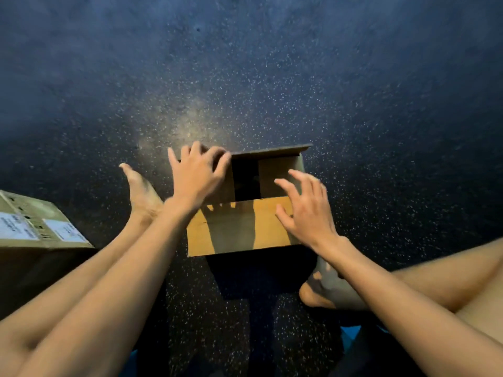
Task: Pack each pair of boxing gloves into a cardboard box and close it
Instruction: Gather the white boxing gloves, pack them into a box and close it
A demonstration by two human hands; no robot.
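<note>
While the brown cardboard box (239, 229) stands directly under both hands, its near flap is folded flat and a dark gap shows between the side flaps. The left hand (196, 172) rests with spread, slightly bent fingers on the left flap. The right hand (307, 213) is wide open at the right flap; contact is unclear. Far left of the left hand, a second box (40, 240) has white labels (16, 227), too blurred to read.

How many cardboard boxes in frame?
2. An open box at centre, flaps partly folded; a labelled box at the left edge, cut off by the frame. More may lie out of view.
</note>
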